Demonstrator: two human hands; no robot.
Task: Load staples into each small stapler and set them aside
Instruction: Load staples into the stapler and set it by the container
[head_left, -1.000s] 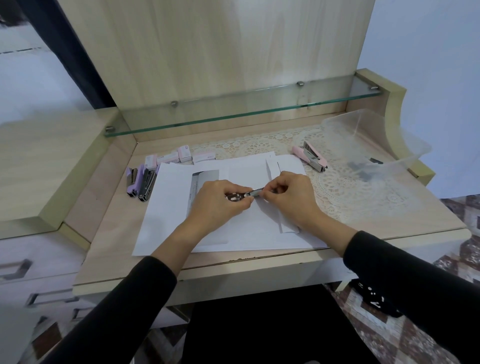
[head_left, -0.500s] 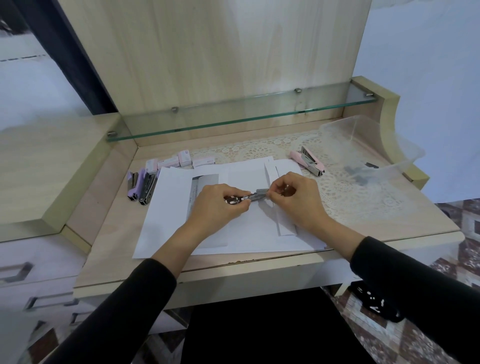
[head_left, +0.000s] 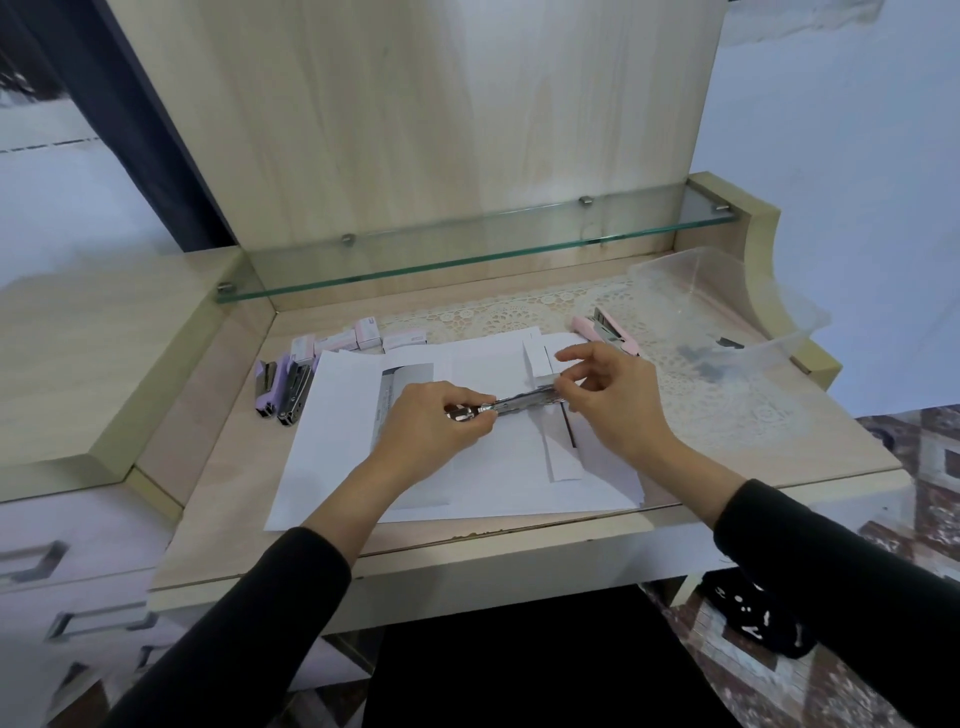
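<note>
left hand (head_left: 434, 423) curled round left end of small stapler (head_left: 522, 402), right hand (head_left: 615, 402) pinching its right end, index finger sticking up. stapler sits over white paper sheets (head_left: 332, 441), middle of bench (head_left: 779, 441). purple staplers (head_left: 283, 387) off left, staple boxes (head_left: 363, 336) far side, pink stapler (head_left: 608, 332) near clear tub (head_left: 737, 291) on right.

Two hands are meeting mid-frame, the left hand (head_left: 431, 421) and the right hand (head_left: 613, 400), each gripping one end of a single metal stapler (head_left: 519, 402). One pink stapler (head_left: 608, 332) is lying at upper right. At least two purple staplers (head_left: 283, 387) are lying at left, though their exact number is not showing clearly. Four small staple boxes (head_left: 363, 335) are sitting in a row above them. One clear plastic tub (head_left: 675, 270) is sitting at right.
</note>
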